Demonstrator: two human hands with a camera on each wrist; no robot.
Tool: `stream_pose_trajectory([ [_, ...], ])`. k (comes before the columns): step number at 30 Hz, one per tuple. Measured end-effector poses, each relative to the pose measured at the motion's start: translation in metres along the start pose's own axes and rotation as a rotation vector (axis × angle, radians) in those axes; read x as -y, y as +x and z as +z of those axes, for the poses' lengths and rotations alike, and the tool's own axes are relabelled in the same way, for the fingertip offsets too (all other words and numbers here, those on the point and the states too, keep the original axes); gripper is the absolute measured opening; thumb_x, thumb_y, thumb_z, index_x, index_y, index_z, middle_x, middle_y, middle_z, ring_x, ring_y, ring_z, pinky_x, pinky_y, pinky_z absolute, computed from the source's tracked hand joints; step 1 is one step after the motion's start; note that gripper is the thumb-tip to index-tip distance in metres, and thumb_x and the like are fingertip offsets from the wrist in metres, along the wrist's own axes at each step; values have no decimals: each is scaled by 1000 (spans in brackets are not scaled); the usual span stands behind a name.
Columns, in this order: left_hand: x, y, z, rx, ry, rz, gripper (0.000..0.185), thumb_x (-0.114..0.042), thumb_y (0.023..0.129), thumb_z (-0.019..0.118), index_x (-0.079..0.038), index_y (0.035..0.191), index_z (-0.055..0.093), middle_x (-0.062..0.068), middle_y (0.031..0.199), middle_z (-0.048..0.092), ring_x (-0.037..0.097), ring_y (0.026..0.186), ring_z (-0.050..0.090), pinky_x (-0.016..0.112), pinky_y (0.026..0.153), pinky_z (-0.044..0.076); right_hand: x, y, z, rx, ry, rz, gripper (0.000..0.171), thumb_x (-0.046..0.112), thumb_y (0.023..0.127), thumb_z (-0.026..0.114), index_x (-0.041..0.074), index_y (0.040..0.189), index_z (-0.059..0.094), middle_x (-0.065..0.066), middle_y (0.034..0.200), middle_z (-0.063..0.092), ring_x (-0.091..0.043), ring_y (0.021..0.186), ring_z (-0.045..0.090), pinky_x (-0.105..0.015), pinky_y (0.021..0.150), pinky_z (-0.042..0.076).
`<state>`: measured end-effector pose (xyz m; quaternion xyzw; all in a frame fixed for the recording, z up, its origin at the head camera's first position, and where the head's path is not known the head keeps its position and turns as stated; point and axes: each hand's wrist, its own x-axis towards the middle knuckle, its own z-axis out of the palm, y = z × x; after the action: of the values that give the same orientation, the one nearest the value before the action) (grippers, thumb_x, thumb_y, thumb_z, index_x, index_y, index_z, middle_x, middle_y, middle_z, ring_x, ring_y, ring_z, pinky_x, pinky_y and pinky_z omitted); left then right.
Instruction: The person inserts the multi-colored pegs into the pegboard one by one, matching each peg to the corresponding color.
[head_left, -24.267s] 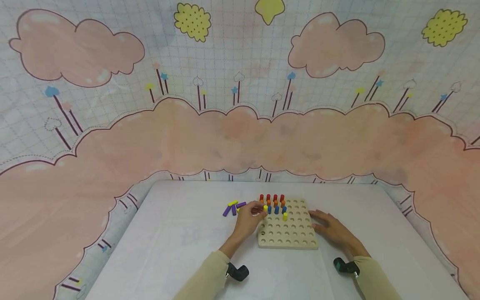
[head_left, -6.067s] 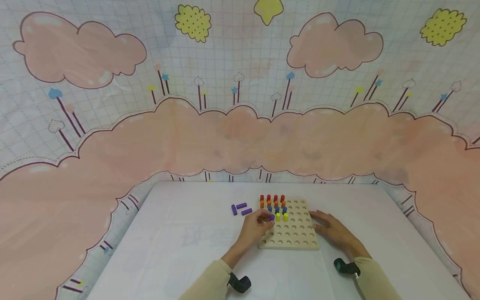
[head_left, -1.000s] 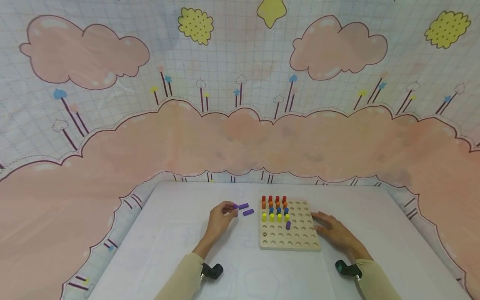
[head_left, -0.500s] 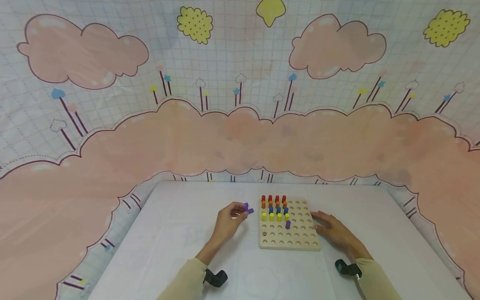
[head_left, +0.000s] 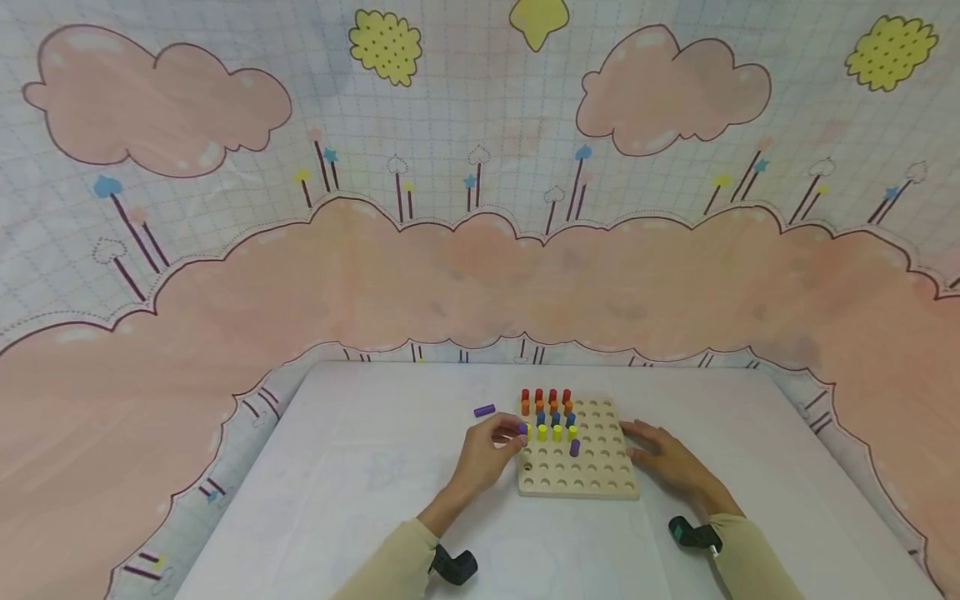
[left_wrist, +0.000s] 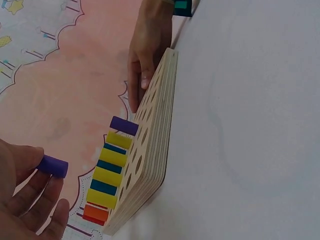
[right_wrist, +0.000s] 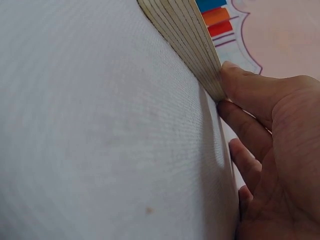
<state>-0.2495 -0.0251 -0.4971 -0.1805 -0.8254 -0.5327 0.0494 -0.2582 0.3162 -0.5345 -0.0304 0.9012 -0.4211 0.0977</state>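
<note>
In the head view my left hand (head_left: 483, 454) pinches a purple peg (left_wrist: 54, 166) between thumb and fingers, beside the left edge of the wooden pegboard (head_left: 577, 485). The left wrist view shows the held peg apart from the board. Rows of red pegs (head_left: 552, 394), orange pegs (head_left: 554, 407), blue pegs (head_left: 556, 419) and yellow pegs (head_left: 557, 433) stand in the board. A single purple peg (head_left: 574, 448) stands in front of the rightmost yellow one. My right hand (head_left: 667, 457) rests at the board's right side, fingertips (right_wrist: 231, 67) touching its edge.
Another loose purple peg (head_left: 484, 410) lies on the white table (head_left: 360, 467), left of the board's far end. Bare holes run along the board's right side and near rows. A printed cloth (head_left: 480, 283) hangs behind the table.
My left hand has moved right to the board with a purple peg. One second ago two loose purple pegs lay beside it; one shows now. The right hand stays put.
</note>
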Motion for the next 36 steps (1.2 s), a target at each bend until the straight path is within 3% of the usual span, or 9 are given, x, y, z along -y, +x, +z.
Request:
stream_pose_trajectory([
  [7,-5,4,19,30,-20,0,21,-18,93,68,-10,113,68,1,102,71,13,95,66,21,84,53,-1,2,-2,0,-20,-9,59,41,92,64,23,146,47,-19,163,20,-49,149,3,-72,112,0],
  [16,3,13,42,33,-64,-22,20,-13,91,69,-7,110,70,3,100,72,8,90,66,19,82,54,1,0,-3,-3,-21,-18,58,40,94,63,22,146,46,-19,163,19,-49,149,3,-71,113,-1],
  [24,11,14,54,32,5,-51,19,-16,92,68,-12,111,72,-4,97,72,2,84,60,17,77,50,2,1,-1,1,-7,-8,58,41,94,62,24,147,46,-18,163,19,-48,150,4,-70,114,0],
  [36,13,13,65,23,51,-35,16,-16,90,70,-14,106,73,-6,95,72,1,85,59,18,77,49,5,-5,0,15,-25,-16,58,39,95,61,21,148,44,-21,163,18,-50,148,5,-72,112,1],
])
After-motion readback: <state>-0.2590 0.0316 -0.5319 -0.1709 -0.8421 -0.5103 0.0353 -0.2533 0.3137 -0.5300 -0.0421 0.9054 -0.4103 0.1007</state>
